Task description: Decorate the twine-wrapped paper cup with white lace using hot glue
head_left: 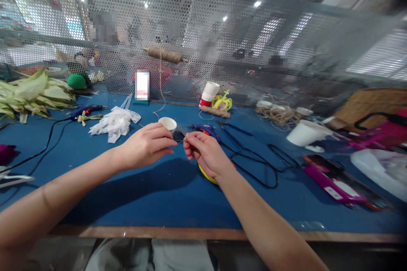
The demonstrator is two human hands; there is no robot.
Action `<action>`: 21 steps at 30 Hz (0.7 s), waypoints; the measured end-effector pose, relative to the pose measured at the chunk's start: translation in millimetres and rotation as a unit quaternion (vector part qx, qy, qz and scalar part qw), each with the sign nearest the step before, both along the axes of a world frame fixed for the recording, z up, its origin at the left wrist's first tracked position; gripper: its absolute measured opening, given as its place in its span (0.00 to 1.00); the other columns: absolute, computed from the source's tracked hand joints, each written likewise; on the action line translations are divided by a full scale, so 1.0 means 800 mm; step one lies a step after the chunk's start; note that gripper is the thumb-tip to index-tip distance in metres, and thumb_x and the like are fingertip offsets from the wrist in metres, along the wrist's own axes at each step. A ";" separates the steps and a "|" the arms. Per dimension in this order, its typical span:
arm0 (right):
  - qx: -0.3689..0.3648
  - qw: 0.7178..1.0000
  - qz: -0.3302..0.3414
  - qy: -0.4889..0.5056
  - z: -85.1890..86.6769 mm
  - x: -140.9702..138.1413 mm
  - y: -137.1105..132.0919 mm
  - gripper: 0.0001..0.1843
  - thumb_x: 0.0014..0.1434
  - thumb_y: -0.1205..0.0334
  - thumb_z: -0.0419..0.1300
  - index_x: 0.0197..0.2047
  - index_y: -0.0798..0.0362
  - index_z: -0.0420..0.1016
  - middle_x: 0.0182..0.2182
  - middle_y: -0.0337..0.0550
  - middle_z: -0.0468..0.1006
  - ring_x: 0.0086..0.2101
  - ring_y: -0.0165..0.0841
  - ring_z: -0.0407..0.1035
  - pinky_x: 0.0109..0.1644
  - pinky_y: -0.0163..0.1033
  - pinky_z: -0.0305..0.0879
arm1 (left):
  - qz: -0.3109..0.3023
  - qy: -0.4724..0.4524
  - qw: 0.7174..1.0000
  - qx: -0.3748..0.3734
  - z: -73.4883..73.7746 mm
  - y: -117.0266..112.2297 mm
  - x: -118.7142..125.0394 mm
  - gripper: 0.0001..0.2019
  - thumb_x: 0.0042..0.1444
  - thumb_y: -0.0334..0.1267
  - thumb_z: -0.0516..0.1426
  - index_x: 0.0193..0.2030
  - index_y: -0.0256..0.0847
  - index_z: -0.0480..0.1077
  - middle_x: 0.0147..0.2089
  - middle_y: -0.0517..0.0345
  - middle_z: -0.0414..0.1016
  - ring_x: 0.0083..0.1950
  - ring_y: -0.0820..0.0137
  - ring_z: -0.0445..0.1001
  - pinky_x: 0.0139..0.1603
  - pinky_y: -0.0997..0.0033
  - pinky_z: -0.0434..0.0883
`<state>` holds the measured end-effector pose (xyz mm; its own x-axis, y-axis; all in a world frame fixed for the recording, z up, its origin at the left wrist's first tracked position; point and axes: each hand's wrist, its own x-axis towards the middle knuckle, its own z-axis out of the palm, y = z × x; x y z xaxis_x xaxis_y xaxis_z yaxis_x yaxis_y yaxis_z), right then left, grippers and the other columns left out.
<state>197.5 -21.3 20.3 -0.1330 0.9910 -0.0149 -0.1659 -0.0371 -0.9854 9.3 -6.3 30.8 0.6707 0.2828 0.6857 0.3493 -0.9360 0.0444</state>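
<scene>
My left hand (149, 143) hovers over the middle of the blue table, fingers loosely stretched with a gap to the thumb. Nothing shows in its grasp. Just behind its fingertips stands a white paper cup (168, 124). Facing it, my right hand (203, 150) is closed in a pinch. A small, thin, dark piece shows at its fingertips, too blurred to name. Behind the right hand lies a blue glue gun (206, 129). Below that hand, a yellow ring-shaped thing (208, 174) is partly hidden.
White crumpled strips (115, 123) and pale husks (34, 93) lie left. A twine spool (165, 54) hangs on the perforated screen, its strand reaching the table. Pliers (233, 135) and a black cable (270, 186) lie right, near a white cup (307, 132) and a magenta tool (333, 184).
</scene>
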 end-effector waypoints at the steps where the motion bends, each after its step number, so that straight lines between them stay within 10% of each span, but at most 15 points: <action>1: 0.003 1.000 -0.002 -0.002 -0.001 -0.001 -0.001 0.14 0.45 0.54 0.63 0.25 0.57 0.67 0.18 0.34 0.69 0.17 0.22 0.62 0.19 0.29 0.58 | 0.011 0.016 1.000 0.010 -0.002 -0.002 0.001 0.10 0.54 0.39 0.54 0.37 0.35 0.72 0.36 0.48 0.74 0.38 0.68 0.70 0.40 0.67 0.70; 7: 0.093 0.993 -0.026 -0.065 -0.010 -0.006 -0.006 0.14 0.49 0.53 0.61 0.27 0.57 0.68 0.19 0.35 0.69 0.19 0.24 0.64 0.20 0.30 0.60 | 0.104 0.037 0.994 -0.022 -0.014 -0.015 0.012 0.09 0.54 0.32 0.51 0.32 0.33 0.71 0.33 0.47 0.74 0.36 0.67 0.72 0.38 0.66 0.70; 11: 0.151 0.982 -0.023 -0.114 -0.011 -0.004 -0.008 0.13 0.52 0.53 0.58 0.28 0.56 0.69 0.21 0.36 0.70 0.20 0.25 0.65 0.22 0.32 0.63 | 0.093 -0.039 0.967 -0.233 -0.003 -0.016 0.012 0.06 0.52 0.33 0.53 0.31 0.34 0.70 0.29 0.54 0.74 0.30 0.72 0.70 0.32 0.72 0.68; 14: 0.169 0.976 -0.010 -0.133 -0.003 -0.004 -0.014 0.13 0.52 0.54 0.58 0.28 0.56 0.69 0.21 0.37 0.70 0.21 0.25 0.66 0.23 0.32 0.64 | 0.020 -0.094 0.865 -0.493 0.005 -0.010 0.007 0.06 0.49 0.35 0.55 0.29 0.34 0.69 0.26 0.57 0.73 0.26 0.76 0.68 0.28 0.76 0.65; 18: 0.195 0.971 0.014 -0.139 0.006 -0.004 -0.022 0.12 0.53 0.55 0.58 0.26 0.55 0.69 0.23 0.38 0.70 0.21 0.25 0.66 0.24 0.32 0.64 | -0.110 -0.159 0.645 -0.739 -0.001 -0.004 0.003 0.08 0.44 0.37 0.61 0.29 0.34 0.69 0.25 0.58 0.73 0.23 0.78 0.68 0.25 0.77 0.64; 21: 0.192 0.975 0.024 -0.113 0.004 -0.004 -0.021 0.11 0.53 0.55 0.58 0.26 0.55 0.70 0.24 0.38 0.71 0.21 0.25 0.66 0.24 0.33 0.64 | -0.154 -0.180 0.610 -0.757 -0.011 -0.004 0.006 0.10 0.43 0.39 0.61 0.30 0.36 0.68 0.24 0.59 0.72 0.21 0.79 0.67 0.24 0.78 0.63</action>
<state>194.2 -38.3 23.7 -0.2151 0.9221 0.3216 0.0506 0.3394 -0.9393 13.7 -9.9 22.2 0.7347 0.6728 -0.0862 -0.1186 0.2526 0.9603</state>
